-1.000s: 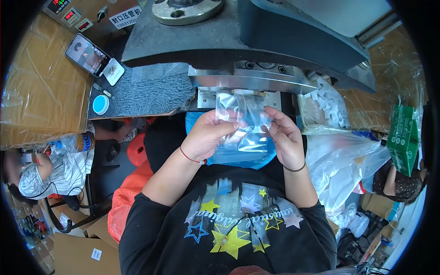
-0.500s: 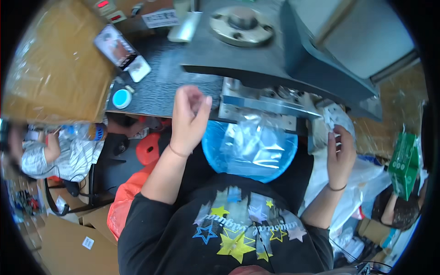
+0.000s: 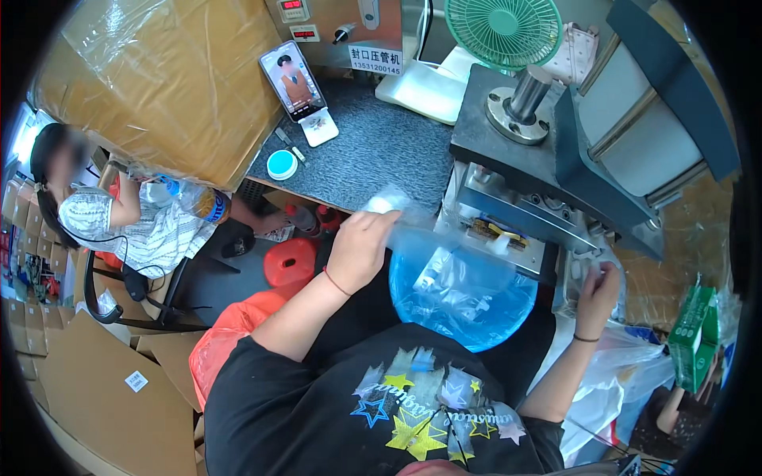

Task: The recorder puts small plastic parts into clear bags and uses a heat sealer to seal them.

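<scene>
My left hand (image 3: 357, 247) is closed on the edge of a clear plastic piece (image 3: 405, 218), which is blurred; I cannot tell whether it is a bag or a tube. It reaches over the blue basin (image 3: 401, 293) in my lap, where a clear plastic bag (image 3: 448, 278) lies. My right hand (image 3: 597, 300) has its fingers curled together beside the right end of the press (image 3: 520, 206); whatever they hold is too small to make out. A small white piece (image 3: 498, 244), smeared by motion, shows in front of the press bed.
A phone on a stand (image 3: 295, 83) and a round blue-lidded jar (image 3: 282, 164) sit on the dark worktop (image 3: 357, 135). Behind are a metal control box (image 3: 341, 32) and a green fan (image 3: 504, 28). A large carton (image 3: 167, 87) stands left, near a seated person (image 3: 119, 210).
My view has swung, so the press sits lower and farther right. The left hand, raised and curled before, now grips clear plastic near the basin. The right hand stays beside the press.
</scene>
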{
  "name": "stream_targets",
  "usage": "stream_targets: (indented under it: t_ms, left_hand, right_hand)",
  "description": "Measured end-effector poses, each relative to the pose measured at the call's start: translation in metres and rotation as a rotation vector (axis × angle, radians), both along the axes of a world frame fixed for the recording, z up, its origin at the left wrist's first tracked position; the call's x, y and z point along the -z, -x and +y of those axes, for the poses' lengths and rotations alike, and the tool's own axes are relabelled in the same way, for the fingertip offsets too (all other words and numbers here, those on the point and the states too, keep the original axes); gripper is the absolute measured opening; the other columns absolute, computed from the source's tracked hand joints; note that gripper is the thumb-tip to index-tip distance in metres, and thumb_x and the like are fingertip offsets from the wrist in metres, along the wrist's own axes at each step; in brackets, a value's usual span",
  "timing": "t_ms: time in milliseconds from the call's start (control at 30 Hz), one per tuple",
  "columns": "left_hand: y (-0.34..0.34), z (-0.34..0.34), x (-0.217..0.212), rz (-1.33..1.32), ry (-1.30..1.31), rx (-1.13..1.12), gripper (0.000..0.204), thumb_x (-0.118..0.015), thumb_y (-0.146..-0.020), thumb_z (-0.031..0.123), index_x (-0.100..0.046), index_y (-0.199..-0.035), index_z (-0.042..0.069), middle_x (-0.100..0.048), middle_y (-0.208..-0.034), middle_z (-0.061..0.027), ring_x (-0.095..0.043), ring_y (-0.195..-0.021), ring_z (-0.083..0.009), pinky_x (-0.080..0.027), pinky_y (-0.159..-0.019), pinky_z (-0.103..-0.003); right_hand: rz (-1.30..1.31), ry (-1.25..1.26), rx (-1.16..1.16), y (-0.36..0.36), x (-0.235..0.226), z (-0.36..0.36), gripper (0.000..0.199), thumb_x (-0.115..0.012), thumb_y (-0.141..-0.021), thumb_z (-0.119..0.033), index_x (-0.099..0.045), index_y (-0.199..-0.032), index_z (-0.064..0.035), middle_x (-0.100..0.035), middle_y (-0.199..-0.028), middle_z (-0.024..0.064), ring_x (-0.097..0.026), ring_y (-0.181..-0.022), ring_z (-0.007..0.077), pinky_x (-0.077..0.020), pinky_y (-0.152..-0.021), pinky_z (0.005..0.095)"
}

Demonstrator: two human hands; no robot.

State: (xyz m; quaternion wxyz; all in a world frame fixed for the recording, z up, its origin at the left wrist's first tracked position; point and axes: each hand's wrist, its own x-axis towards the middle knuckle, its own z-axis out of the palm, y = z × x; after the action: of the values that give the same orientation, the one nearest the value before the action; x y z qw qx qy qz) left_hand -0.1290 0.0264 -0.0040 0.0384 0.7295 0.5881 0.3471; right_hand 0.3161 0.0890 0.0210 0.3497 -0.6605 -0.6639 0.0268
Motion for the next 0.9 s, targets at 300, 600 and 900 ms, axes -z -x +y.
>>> stream_targets:
  t_ms: [300,600,900]
  left_hand:
    - [-0.072,-0.021,-0.019,-0.726,0.535,0.405,0.021,-0.055,-0.102,0.018,-0.065,-0.106,0.001,-0.067,-0.088,-0.0104,-0.068,-0.081,-0.0193,-0.052,-0.075,-0.031]
    - [-0.102,-0.032,-0.008,-0.809,0.563,0.423,0.022,-0.057,-0.103,0.021,-0.063,-0.097,0.001,-0.066,-0.084,-0.0054,-0.064,-0.08,-0.0133,-0.051,-0.075,-0.028]
    - [-0.117,-0.044,0.002,-0.795,0.693,0.512,0.019,-0.067,-0.098,0.019,-0.063,-0.092,0.002,-0.064,-0.081,0.0,-0.056,-0.075,-0.0057,-0.048,-0.069,-0.025]
  right_hand:
    - [0.284,0.062,-0.6,0.096,-0.058,-0.053,0.014,-0.052,-0.099,-0.01,-0.059,-0.099,0.001,-0.061,-0.093,0.0119,-0.057,-0.081,0.0208,-0.0456,-0.076,0.0313]
    - [0.137,0.179,-0.728,0.087,-0.06,-0.053,0.014,-0.067,-0.091,-0.01,-0.064,-0.1,0.0004,-0.061,-0.074,0.0019,-0.052,-0.064,0.0081,-0.0412,-0.057,0.0257]
    - [0.368,0.075,-0.671,0.096,-0.066,-0.055,0.015,-0.072,-0.089,-0.012,-0.07,-0.101,-0.0025,-0.068,-0.09,0.0055,-0.06,-0.078,0.0129,-0.0472,-0.07,0.0266]
